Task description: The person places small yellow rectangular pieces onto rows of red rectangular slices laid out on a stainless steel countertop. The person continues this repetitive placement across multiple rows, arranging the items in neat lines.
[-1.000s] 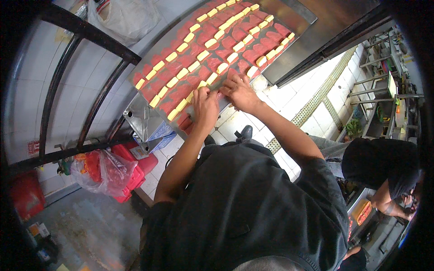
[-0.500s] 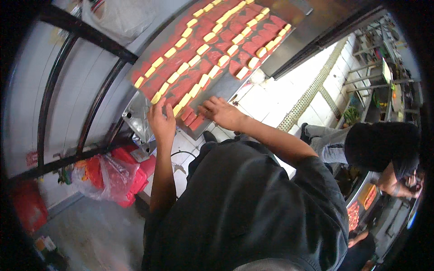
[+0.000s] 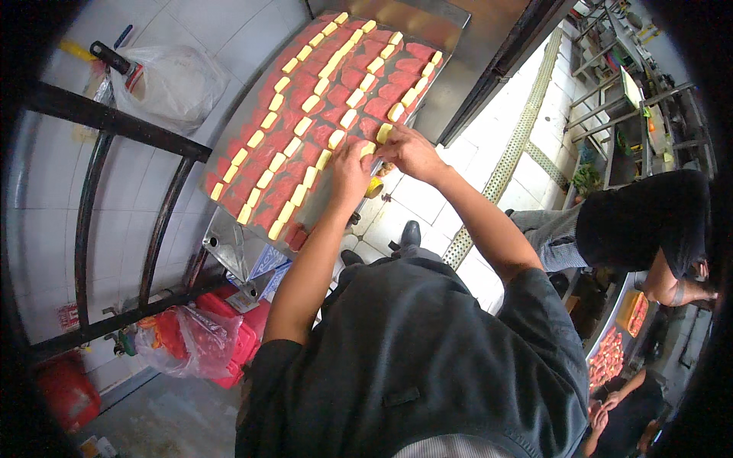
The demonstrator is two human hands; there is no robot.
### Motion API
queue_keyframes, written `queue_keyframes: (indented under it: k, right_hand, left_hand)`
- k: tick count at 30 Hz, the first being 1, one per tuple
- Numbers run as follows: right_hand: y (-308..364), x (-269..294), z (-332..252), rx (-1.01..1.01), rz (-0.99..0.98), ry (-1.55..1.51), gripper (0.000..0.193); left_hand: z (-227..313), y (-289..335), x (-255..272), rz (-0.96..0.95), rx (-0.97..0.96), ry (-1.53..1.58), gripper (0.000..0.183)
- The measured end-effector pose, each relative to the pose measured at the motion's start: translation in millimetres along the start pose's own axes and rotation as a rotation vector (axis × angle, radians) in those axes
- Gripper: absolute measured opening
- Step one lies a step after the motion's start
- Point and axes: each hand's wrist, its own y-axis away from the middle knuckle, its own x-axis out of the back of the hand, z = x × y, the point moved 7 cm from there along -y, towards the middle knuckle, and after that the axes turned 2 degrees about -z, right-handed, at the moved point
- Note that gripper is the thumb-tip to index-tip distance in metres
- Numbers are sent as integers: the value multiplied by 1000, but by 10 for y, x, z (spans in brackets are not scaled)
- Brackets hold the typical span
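Thin red meat slices cover a metal tray or tabletop, with pale yellow blocks laid on them in slanting rows. Both hands are close together at its right-hand edge. My left hand has its fingers bent in against a yellow block at the near end of the rightmost row; they partly hide it. Beside another yellow block, my right hand is closed with its fingertips together; what they hold, if anything, is hidden. Small red meat pieces lie at the near corner, left of my left forearm.
Black metal rails run along the left, by a hanging clear plastic bag. Bagged red items sit below. A floor drain grate crosses the white tiles. At right, a person in black stands near a counter with meat pieces.
Both hands have moved from the tray's near end to its right edge and come close together. The small red meat pieces are no longer between them. The whole view has shifted slightly.
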Motion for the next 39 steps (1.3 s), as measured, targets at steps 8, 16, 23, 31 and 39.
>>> queue_keyframes:
  k: [8,16,23,31,39]
  right_hand:
    - [-21,-166,-12,184,-102,110,24]
    - [49,-393,81,231,-102,223,29]
    - [-259,-91,65,126,94,52,27]
    - [-212,2,72,153,-81,-25,32]
    - [-274,-156,119,114,-143,-83,39]
  left_hand:
    - [65,155,12,139,-31,-120,37]
    - [261,190,38,178,-12,-176,50]
    - [112,141,9,205,-17,-194,33]
    - [-82,71,2,170,-34,-156,25]
    - [131,74,93,166,8,-51,30]
